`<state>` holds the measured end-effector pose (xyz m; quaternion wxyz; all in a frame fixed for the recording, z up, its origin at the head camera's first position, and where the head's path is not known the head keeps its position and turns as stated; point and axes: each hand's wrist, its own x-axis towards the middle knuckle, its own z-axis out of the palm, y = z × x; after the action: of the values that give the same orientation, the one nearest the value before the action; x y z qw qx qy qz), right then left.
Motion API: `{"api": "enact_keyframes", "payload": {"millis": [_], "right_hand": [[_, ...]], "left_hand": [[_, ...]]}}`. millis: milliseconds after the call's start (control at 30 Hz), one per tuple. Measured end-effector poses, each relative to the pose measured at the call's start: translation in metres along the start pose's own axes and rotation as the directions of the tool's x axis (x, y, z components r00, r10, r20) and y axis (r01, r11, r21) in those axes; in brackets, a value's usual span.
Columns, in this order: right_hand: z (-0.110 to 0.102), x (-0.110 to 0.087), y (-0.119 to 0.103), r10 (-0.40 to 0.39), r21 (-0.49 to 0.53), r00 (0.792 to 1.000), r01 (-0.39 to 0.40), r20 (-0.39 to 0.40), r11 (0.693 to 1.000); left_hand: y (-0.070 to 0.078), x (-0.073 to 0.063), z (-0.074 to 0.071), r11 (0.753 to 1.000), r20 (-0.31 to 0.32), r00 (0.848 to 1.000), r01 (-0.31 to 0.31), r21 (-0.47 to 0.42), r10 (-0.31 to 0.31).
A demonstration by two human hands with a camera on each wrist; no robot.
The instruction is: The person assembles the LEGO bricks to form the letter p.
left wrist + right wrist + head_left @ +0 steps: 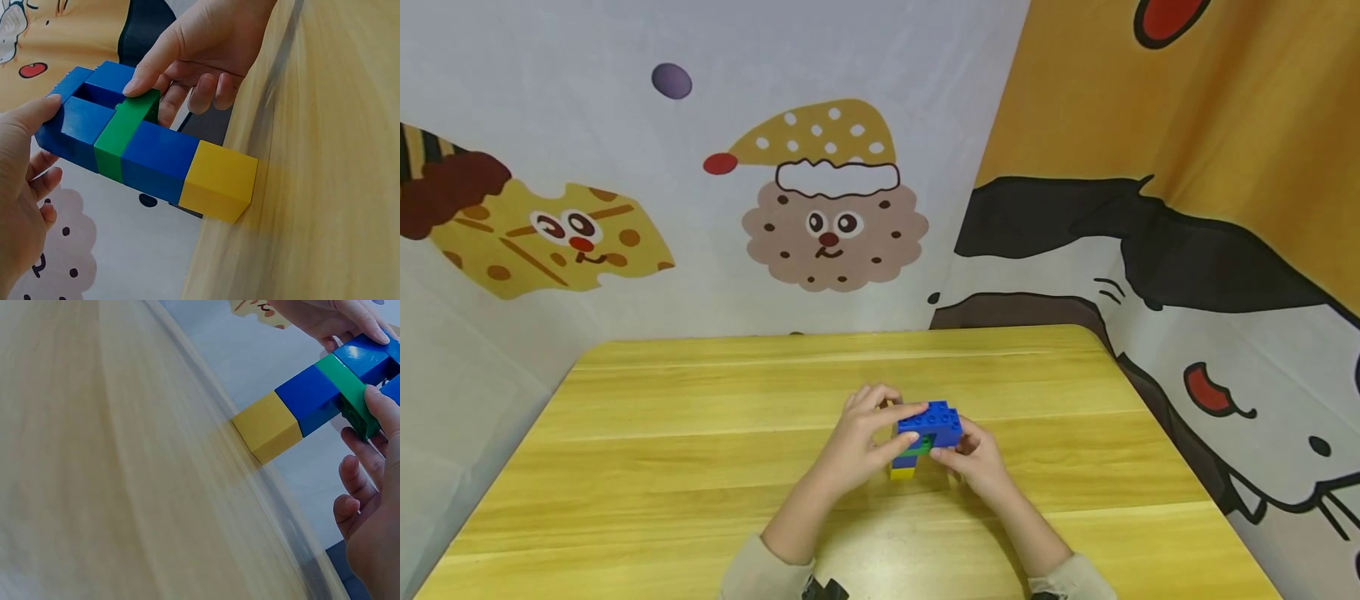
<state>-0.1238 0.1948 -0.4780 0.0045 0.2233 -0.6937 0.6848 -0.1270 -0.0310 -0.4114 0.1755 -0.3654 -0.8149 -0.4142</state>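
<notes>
A stack of toy building bricks stands upright on the table between the two hands. Its foot is a yellow brick (219, 181), with a blue brick (161, 156) on that, then a thinner green brick (122, 137) reaching out toward the right hand. On top sit studded blue bricks (936, 417), with a gap between two blue blocks under them. My left hand (853, 437) grips the blue top from the left, thumb on the near face and index finger along the top. My right hand (981, 462) pinches the right side, thumb at the green brick's end, other fingers curled beyond.
The wooden table (662, 467) spreads around the bricks on all sides. Behind it hangs a white cloth (700, 275) printed with cartoon figures, and an orange, black and white print (1075, 125) covers the right side.
</notes>
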Motion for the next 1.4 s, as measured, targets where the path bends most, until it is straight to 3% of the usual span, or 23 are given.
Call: {"api": "enact_keyframes", "payload": {"millis": [467, 867, 1400], "right_hand": [[-0.001, -0.002, -0.001, -0.082, -0.01, 0.995, 0.082, -0.055, 0.997], [-0.004, -0.003, 0.001, -0.113, -0.034, 0.992, 0.111, -0.052, 0.993], [0.0, -0.003, -0.006, -0.11, -0.016, 0.993, 0.109, -0.046, 0.994]], "left_hand": [[-0.002, -0.003, 0.003, 1.0, -0.025, 1.0, -0.019, -0.021, 0.019], [-0.013, -0.023, 0.004, 0.997, -0.02, 0.999, 0.05, -0.064, -0.051], [-0.01, -0.023, 0.004, 0.988, -0.075, 0.994, 0.073, -0.135, -0.084]]}}
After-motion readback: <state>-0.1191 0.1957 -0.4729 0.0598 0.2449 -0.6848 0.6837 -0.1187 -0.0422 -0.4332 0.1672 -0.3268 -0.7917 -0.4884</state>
